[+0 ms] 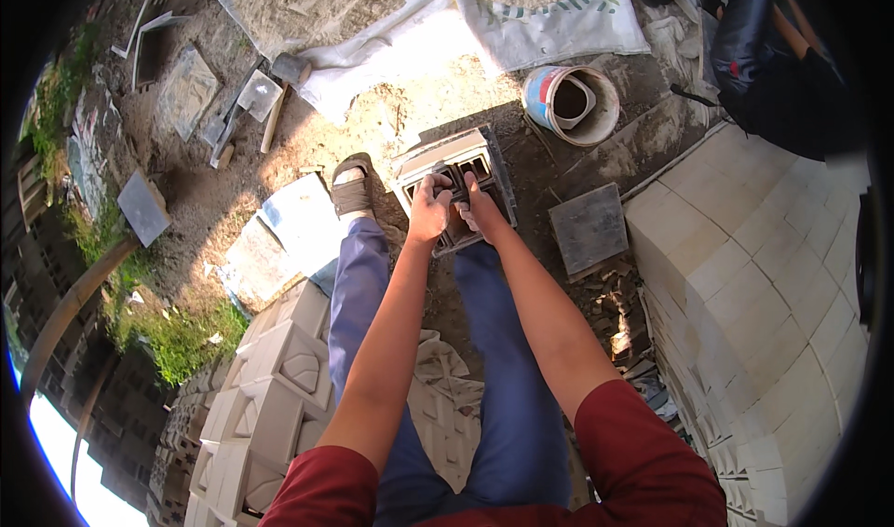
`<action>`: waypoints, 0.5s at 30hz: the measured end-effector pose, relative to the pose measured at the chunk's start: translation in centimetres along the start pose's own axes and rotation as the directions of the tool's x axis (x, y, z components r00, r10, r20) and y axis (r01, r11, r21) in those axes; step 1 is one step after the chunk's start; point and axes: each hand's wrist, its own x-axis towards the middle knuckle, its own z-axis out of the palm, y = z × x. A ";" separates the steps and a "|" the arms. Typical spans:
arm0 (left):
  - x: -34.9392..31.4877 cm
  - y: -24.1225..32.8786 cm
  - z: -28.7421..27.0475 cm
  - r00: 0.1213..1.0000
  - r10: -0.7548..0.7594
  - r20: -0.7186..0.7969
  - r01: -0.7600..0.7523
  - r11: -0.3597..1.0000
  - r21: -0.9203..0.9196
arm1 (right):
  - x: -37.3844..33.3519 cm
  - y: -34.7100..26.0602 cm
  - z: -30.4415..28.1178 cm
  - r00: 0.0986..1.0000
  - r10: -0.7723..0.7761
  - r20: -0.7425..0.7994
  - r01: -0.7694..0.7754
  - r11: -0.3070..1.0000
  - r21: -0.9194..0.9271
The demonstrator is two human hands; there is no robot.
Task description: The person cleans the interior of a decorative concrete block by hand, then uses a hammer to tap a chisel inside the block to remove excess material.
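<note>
Grey concrete fills the mould block [456, 178] that sits on the sandy ground straight ahead of the person, seen from above through a wide, curved lens. Both bare forearms reach forward from the lower edge, over blue trousers and dark red sleeves. The left hand [429, 209] is curled over the near left edge of the mould block, fingers bent down onto it. The right hand [478, 212] presses on the near right part, fingers reaching into one of the square openings on top; both hands are clasping the block, close together and almost touching.

Just left of the block, a sandalled foot [352, 187] stands on the dirt beside a pale sheet [300, 220]. Behind and to the right stands a bucket [571, 104] with a blue and red wall, crusted with cement. A flat grey square slab [589, 229] lies to the right of the hands. Further back, a white tarpaulin [559, 24] holds heaps of sand. At lower left, pale cast blocks [279, 378] with geometric relief are stacked in rows, and at right a curved wall of pale bricks [745, 276] rises. Another person in dark clothing [745, 33] crouches at upper right.
</note>
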 end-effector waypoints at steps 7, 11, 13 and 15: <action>0.3 -0.2 -0.1 0.998 0.060 0.011 -0.060 0.998 0.028 | 0.3 0.5 0.3 0.998 -0.053 -0.043 0.048 0.993 -0.107; -0.8 0.7 -0.9 0.988 0.156 0.008 -0.153 0.959 0.240 | 0.2 0.9 0.8 0.991 -0.118 -0.056 0.108 0.982 -0.152; -0.7 2.4 -0.9 0.985 0.173 0.025 -0.174 0.951 0.256 | 0.6 1.1 -0.9 0.976 -0.208 -0.070 0.186 0.953 -0.240; -1.1 3.2 -3.2 0.985 0.069 0.156 -0.117 0.939 0.324 | -0.1 1.1 0.0 0.957 -0.287 -0.039 0.261 0.913 -0.315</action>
